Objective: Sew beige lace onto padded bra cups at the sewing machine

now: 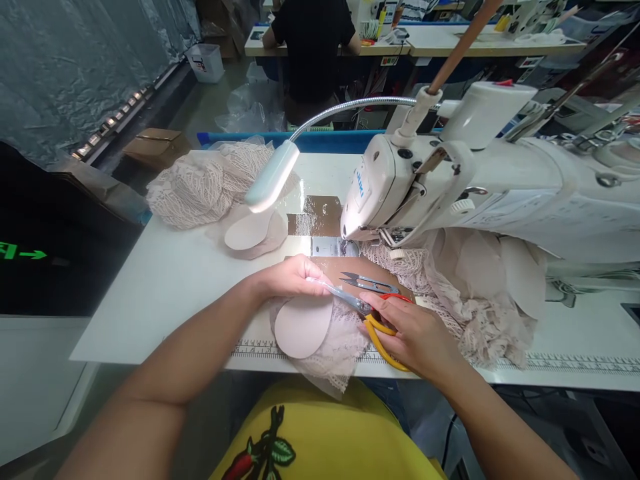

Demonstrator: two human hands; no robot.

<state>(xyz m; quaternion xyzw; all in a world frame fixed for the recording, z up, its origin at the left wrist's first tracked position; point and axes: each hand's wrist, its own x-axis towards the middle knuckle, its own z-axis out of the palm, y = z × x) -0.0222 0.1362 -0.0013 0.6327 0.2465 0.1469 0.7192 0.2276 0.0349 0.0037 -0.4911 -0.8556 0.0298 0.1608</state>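
My right hand (407,327) is wrapped around yellow-handled scissors (385,343), their blades pointing left toward my other hand. My left hand (295,277) pinches a thin, pale strip (323,283) by the blade tips; whether the blades touch it cannot be made out. Beneath both hands lies a beige lace piece (345,340) with a smooth round cup (304,327), hanging slightly over the table's front edge. Just beyond the scissors, thread snips (370,283) rest on the brown-covered machine bed, partly hidden by my right hand.
A white sewing machine (385,180) stands at right, with a lamp (273,177) reaching over the table. Lace and cups (480,280) are heaped beneath its arm. Another lace pile (210,180) and a loose cup (255,230) lie left. A person (317,53) sits beyond.
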